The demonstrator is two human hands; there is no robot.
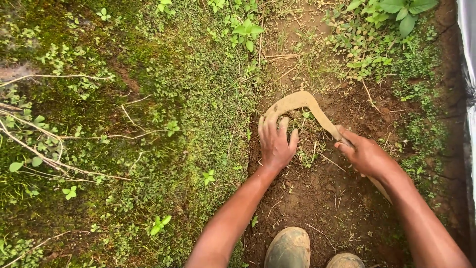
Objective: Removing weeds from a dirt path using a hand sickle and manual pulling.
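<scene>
sickle (302,101) | curved, mud-coated blade | hooked around weed clump (305,144) on soil

— How do the arms come in?

— Both bare, reaching forward from the bottom edge and converging a little. The left arm runs up from bottom centre, nearly straight, wrist in line with the forearm.

— And the left hand (275,144)?

— Palm down, back toward the camera, fingers spread and curled downward at the tips, pressing into what lies under it.

— The right hand (363,155)?

— Closed in a fist, knuckles up, thumb side pointing toward the left one. Its wrist bends slightly inward; the forearm slants in from the lower right corner.

— Do they touch?

— No, near but apart.
</scene>
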